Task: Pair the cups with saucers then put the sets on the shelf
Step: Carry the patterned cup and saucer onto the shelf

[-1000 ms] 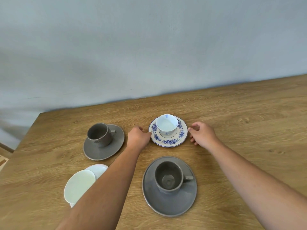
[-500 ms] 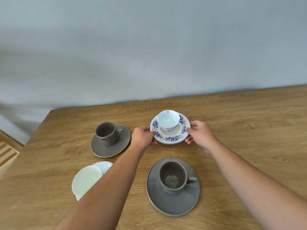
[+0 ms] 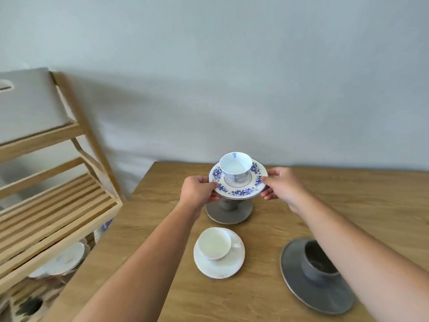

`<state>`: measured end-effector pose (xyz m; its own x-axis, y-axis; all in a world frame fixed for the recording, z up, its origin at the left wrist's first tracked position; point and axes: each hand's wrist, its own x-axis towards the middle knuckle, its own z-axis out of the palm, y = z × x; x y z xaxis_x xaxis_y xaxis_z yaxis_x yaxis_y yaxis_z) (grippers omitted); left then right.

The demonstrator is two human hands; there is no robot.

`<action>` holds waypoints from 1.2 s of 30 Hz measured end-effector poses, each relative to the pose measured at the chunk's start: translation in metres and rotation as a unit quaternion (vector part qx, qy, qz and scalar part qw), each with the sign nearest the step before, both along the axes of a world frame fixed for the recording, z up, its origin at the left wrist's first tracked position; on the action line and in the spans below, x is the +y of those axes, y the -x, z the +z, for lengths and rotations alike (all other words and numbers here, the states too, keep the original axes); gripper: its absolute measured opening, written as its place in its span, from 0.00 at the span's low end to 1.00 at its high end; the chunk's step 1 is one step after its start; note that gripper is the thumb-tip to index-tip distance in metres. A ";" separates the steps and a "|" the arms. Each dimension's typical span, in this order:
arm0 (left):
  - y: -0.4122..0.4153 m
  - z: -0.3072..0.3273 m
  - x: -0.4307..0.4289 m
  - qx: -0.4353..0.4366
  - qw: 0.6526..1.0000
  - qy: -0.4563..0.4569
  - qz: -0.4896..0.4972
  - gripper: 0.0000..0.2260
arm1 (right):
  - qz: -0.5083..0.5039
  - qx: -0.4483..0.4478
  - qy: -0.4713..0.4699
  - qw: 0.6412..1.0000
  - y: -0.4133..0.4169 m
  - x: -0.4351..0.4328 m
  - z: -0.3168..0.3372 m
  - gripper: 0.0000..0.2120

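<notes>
A white cup (image 3: pixel 235 167) stands on a blue-flowered saucer (image 3: pixel 241 192), held in the air above the table. My left hand (image 3: pixel 197 190) grips the saucer's left rim and my right hand (image 3: pixel 282 184) grips its right rim. Under the lifted set sits a grey-brown saucer (image 3: pixel 228 213) whose cup is mostly hidden. A white cup (image 3: pixel 213 244) rests on a white saucer (image 3: pixel 220 266) nearer to me. At the lower right a dark grey cup (image 3: pixel 318 263) stands on a dark grey saucer (image 3: pixel 299 282). The wooden slatted shelf (image 3: pixel 53 212) is at the left.
The wooden table (image 3: pixel 232 298) ends at its left edge next to the shelf. A grey box (image 3: pixel 27 105) sits on the shelf's upper level. A white plate (image 3: pixel 62 261) lies on a lower level, under the slats. A grey wall rises behind.
Both hands closed on the flowered saucer's rims and lifted the set off the table. The view swung left, so the shelf has come into sight.
</notes>
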<state>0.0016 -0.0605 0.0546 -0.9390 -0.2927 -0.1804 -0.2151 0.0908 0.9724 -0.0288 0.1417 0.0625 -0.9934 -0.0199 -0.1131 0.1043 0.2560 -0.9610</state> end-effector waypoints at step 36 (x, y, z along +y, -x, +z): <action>-0.146 -0.145 -0.530 -0.089 0.907 0.008 0.412 0.07 | 0.381 -0.065 -0.130 0.913 -0.016 -0.624 -0.140 0.05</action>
<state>0.1472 -0.5910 -0.0904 -0.3560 -0.8861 -0.2968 -0.3703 -0.1579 0.9154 -0.0125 -0.4820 -0.0777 -0.6798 -0.6563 -0.3273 -0.0912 0.5185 -0.8502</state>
